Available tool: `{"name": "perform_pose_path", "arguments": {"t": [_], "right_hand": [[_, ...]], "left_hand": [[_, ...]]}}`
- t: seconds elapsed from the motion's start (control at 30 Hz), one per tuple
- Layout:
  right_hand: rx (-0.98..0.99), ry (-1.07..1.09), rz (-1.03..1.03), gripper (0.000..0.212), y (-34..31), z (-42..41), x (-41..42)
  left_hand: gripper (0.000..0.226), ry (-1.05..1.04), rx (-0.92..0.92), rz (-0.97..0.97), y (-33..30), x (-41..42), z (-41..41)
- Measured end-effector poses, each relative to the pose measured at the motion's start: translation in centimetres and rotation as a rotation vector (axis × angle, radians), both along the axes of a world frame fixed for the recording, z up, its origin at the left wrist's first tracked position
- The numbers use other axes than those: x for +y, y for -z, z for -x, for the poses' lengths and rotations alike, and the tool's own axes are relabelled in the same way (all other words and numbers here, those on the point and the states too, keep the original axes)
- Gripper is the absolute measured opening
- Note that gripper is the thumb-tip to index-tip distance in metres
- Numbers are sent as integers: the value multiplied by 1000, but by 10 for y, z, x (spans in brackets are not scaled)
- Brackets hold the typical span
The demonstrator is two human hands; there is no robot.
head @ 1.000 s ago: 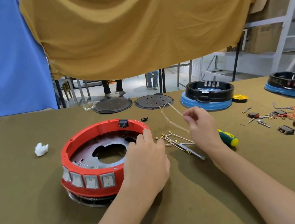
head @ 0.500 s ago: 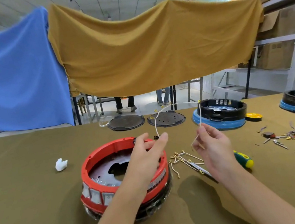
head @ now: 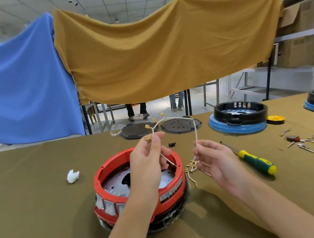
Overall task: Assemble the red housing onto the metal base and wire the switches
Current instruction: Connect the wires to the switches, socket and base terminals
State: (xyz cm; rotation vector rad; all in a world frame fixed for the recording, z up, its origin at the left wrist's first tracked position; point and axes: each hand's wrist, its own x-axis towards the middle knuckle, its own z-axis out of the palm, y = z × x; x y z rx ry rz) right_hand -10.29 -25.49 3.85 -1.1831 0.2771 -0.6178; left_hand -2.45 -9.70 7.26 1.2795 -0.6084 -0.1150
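Your left hand has come off the red housing and now pinches one end of the white wire harness, lifted clear above the housing; your right hand pinches the other strand just right of it. So wiring looks about to begin, with the housing already seated on the metal base and its switches facing you. More terminal leads lie just right of the housing, the screwdriver farther right; left of it, only a white scrap.
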Motion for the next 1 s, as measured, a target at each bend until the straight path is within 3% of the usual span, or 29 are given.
{"name": "perform_pose_path", "arguments": {"t": [0.13, 0.27, 0.33, 0.4, 0.5, 0.57, 0.63, 0.7, 0.77, 0.87, 1.0], "right_hand": [[-59, -46, 173, 35, -7, 7, 5], [-144, -7, 264, 27, -20, 4, 9], [-169, 46, 420, 26, -29, 0, 14], [-215, 138, 652, 23, -39, -5, 22], [-373, 456, 1198, 18, -46, -14, 29], [-473, 588, 1637, 22, -43, -19, 33], [-470, 613, 1932, 14, -37, -21, 34], [-384, 576, 2080, 17, -31, -20, 32], [-292, 508, 2141, 27, -27, -20, 30], [-199, 387, 2139, 24, -31, -18, 38], [0, 333, 1677, 39, -54, -19, 60]], "left_hand": [[23, 16, -129, -117, -3, 8, -10], [30, -1, -160, -222, -5, 18, -21], [25, -34, -94, -215, -4, 22, -29], [23, -39, 56, -143, -5, 24, -32], [69, 168, 467, 254, -7, 25, -39], [83, 350, 663, 484, -10, 30, -44], [68, 412, 633, 504, -9, 34, -48], [37, 333, 531, 397, -7, 32, -50], [22, 242, 479, 320, -5, 32, -50], [23, 182, 421, 305, -4, 35, -49], [25, 142, 426, 327, -6, 38, -51]]}}
